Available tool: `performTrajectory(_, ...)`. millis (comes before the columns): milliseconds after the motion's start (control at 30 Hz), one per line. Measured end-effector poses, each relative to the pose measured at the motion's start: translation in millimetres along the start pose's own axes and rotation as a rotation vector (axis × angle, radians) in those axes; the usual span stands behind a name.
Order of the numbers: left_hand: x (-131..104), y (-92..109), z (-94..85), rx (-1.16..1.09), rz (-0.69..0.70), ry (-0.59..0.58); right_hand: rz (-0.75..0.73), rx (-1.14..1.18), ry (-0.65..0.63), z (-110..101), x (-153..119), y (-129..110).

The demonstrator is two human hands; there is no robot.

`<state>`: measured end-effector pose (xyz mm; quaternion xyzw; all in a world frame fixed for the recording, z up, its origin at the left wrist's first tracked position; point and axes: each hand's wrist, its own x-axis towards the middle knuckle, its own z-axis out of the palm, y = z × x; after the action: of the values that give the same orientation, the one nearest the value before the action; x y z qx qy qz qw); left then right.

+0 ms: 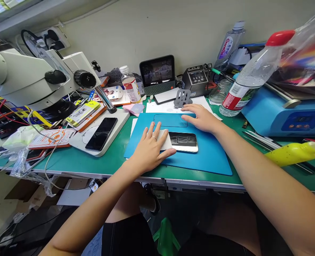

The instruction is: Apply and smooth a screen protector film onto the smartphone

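Observation:
My left hand [152,147] lies flat with its fingers spread, a ring on one finger. Under its fingers is a small white piece, paper or cloth [167,141], covering the left end of a phone-shaped part [184,141]. That part has a dark, streaked upper area and a pale lower strip, and it rests on a blue mat [205,161]. My right hand [200,118] is over the mat's far right edge, fingers apart and nothing seen in them. Just beyond its fingertips stands a grey slotted phone stand [182,97].
A microscope [37,78] overhangs the left side, with a dark phone [102,134] on its base. A tall bottle [239,94], a blue machine [288,115] and a yellow squeeze bottle [293,153] crowd the right. At the back are a screen device [158,73] and a black control box [195,79].

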<state>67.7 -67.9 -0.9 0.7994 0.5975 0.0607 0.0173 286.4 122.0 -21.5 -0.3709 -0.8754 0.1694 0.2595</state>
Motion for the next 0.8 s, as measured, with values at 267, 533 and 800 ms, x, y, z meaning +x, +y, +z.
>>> performTrajectory(267,4,21,11.0,-0.067,0.037,-0.038,0.004,0.015,0.0,-1,0,-2)
performTrajectory(533,28,63,14.5,-0.078,0.136,-0.053,-0.008,0.037,0.021,0,-1,-4)
performTrajectory(800,38,72,15.4,-0.057,0.212,-0.063,0.004,0.037,0.017,-1,-2,-2)
